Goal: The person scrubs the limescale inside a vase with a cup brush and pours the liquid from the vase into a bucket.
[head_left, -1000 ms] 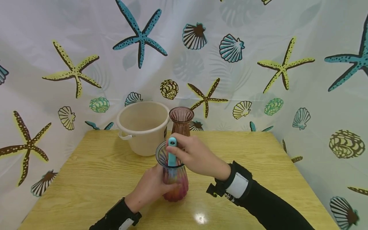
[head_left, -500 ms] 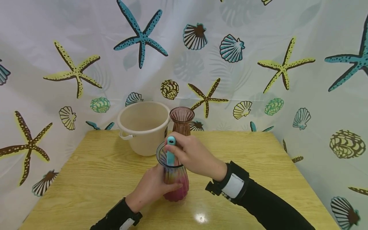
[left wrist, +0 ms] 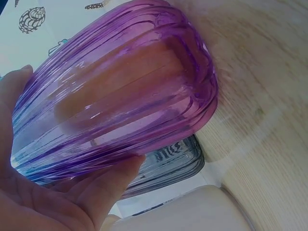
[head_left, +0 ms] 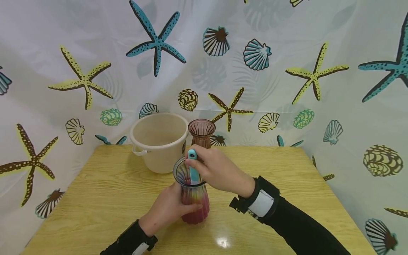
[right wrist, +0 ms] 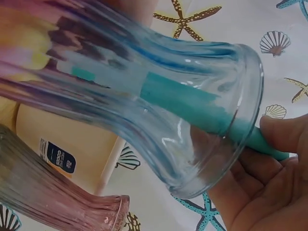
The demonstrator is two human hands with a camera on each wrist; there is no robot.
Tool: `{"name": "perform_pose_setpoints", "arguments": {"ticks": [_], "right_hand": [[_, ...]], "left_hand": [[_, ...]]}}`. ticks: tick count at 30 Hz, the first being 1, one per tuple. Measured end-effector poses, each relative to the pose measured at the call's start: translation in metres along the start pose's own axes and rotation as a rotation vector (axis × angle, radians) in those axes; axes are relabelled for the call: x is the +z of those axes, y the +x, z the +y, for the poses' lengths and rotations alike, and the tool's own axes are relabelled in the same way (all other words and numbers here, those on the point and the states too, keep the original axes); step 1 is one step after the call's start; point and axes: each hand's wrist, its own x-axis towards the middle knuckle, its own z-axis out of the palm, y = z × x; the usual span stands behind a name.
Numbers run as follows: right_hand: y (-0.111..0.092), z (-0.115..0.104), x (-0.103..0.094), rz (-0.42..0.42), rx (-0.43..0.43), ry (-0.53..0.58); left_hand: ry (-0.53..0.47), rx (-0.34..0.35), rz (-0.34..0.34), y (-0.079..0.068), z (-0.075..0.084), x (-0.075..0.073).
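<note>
Teal handle [head_left: 193, 173] is pinched in the right hand [head_left: 220, 171], the nearer one to it; its long axis runs almost straight down from there into the front vase [head_left: 195, 195], and the left hand [head_left: 170, 205] is wrapped round that vase lower down. Can't really make out the handle's far end, tbh. Count: one handle, two vases (brown vase [head_left: 201, 134] just past the right hand), one bucket [head_left: 159, 159] beyond both hands, one desk [head_left: 280, 209].
</note>
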Motion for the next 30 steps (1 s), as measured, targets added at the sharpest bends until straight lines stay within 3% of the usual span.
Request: {"name": "perform_pose_setpoints", "arguments": {"ticks": [12,19,30], "right_hand": [[-0.003,-0.004,-0.001,-0.039,0.018,0.12],[-0.004,-0.006,0.003,-0.019,0.044,0.181],[-0.004,-0.002,0.011,0.054,0.032,0.134]], "left_hand": [[0.007,0.015,0.014,0.0,-0.001,0.001],[0.032,0.029,0.038,0.0,-0.001,0.002],[0.036,0.012,0.02,-0.001,-0.002,0.002]]}}
